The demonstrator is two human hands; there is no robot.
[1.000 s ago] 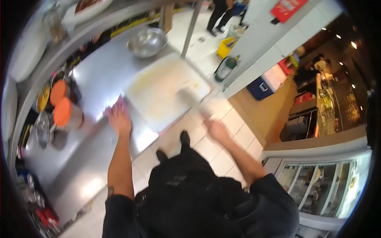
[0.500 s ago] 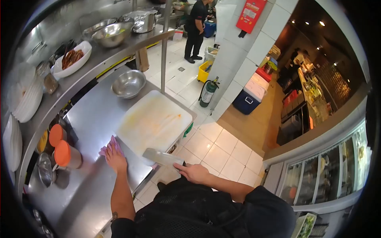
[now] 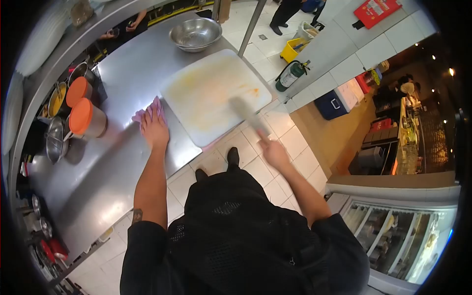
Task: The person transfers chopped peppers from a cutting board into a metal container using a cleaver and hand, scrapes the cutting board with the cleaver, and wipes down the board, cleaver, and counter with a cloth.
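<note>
My left hand [image 3: 154,129] presses a crumpled pink cloth [image 3: 145,114] onto the steel table, just left of the white cutting board [image 3: 201,93]. Fingers are laid over the cloth, and part of it bunches out around them. In my right hand [image 3: 275,155] is a cleaver [image 3: 248,114], gripped by its handle. Its broad blade is smeared by motion and reaches over the board's right-hand part. Yellow and orange stains mark the board. Behind it stands a steel bowl [image 3: 195,35].
Orange-lidded containers [image 3: 87,119] and a metal strainer [image 3: 56,140] stand along the table's left side. A shelf edge [image 3: 29,105] curves above them. On the tiled floor are a fire extinguisher [image 3: 291,75] and a blue cooler [image 3: 332,104]. Another person's legs [image 3: 285,14] show at the back.
My right hand has carried the cleaver from the board's near corner farther over the board, and the blade is now blurred. My left hand stays on the cloth. The camera view has tilted down.
</note>
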